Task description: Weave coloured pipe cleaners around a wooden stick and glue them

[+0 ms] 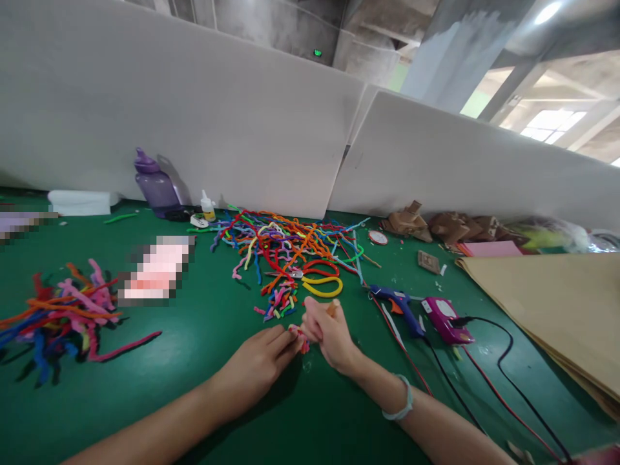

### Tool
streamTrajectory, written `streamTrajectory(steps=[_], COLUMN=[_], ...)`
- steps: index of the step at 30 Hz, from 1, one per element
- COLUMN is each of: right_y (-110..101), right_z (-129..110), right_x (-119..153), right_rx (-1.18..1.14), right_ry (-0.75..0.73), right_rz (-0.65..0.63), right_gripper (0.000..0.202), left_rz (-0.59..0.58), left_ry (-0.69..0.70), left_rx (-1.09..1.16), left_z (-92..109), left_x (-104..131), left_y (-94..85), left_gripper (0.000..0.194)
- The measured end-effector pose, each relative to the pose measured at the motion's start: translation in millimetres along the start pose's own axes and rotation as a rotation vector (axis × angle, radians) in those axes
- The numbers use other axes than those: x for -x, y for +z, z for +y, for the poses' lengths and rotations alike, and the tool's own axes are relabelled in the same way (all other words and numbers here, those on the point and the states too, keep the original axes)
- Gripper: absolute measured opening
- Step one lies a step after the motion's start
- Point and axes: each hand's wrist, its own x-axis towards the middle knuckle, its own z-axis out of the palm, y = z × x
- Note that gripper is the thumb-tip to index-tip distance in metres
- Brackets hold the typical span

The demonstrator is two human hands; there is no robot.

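Observation:
My left hand [265,356] is closed, its fingertips pinching a small bunch of pink and red pipe cleaners [301,338] just above the green table. Against the bunch's right side, my right hand [330,332] is curled into a fist. A brownish, stick-like end [332,309] shows at the top of that fist; the rest of it is hidden. Right behind the hands lie short cut pipe cleaner pieces [278,302] and scissors with red and yellow handles [322,286].
Long pipe cleaners [285,239] lie heaped at the back; another pile [68,310] is at left. A blue glue gun [400,307] and a magenta box [445,321] with cables are at right, near brown paper [547,303]. A purple bottle [155,187] stands behind.

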Motion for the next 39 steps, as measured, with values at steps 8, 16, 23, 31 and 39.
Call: streamTrajectory(steps=[8,16,23,31,39], right_y=[4,6,7,5,1], right_z=[4,1,1,6,-11], right_x=[-4,-5,2,13,9], right_rx=[-0.001,0.011,0.074,0.150,0.060], right_ry=[0.016,0.027,0.032,-0.008,-0.059], right_rz=[0.009,-0.002,-0.010,-0.050,0.003], right_gripper=[0.060,0.060,0.060,0.058,0.058], left_rz=[-0.012,0.000,-0.021,-0.053,-0.038], left_ry=[-0.005,0.000,-0.015,-0.029,-0.020], left_rx=[0.023,0.021,0.030,0.055,0.073], left_z=[0,0,1,0,0], left_x=[-1,-2,-1,-1,0], left_y=[0.3,-0.7,0.2,1.7,-0.9], left_gripper=[0.028,0.028,0.025,0.025,0.034])
